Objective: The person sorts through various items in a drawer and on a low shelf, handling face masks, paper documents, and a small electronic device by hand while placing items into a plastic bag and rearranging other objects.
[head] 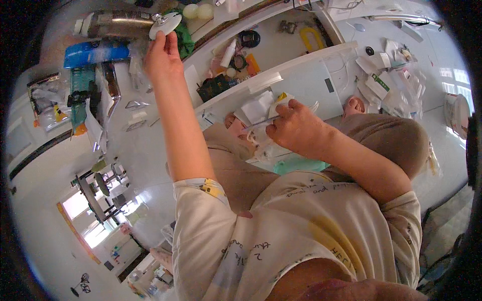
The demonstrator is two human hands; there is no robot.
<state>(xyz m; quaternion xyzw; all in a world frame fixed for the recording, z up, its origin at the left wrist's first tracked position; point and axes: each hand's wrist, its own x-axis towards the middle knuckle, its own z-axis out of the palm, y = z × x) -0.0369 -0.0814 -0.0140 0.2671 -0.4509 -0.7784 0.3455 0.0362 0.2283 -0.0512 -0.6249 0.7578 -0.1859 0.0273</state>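
Note:
My left hand [164, 56], at the end of an outstretched arm, pinches the rim of a white round disc [165, 26]. A shiny metal fitting [160, 18] sits on or right behind the disc; which of the two I cannot tell. Beside it lies a brownish metallic cylinder [116, 23] with a pale end. My right hand [297, 128] is curled above my lap around a thin purplish stick [260, 122], pen-like in shape. Behind that hand are a white box [258, 107] and a bundle of pale cord [254, 139], partly hidden.
An open drawer [271, 79] holds a white tube [228, 52], black round items and a yellow U-shaped piece [311, 38]. Pale round balls [197, 12] and a blue package [96, 54] lie at the upper left. Papers and plastic bags [399, 86] litter the floor. A white bucket [456, 114] stands at right.

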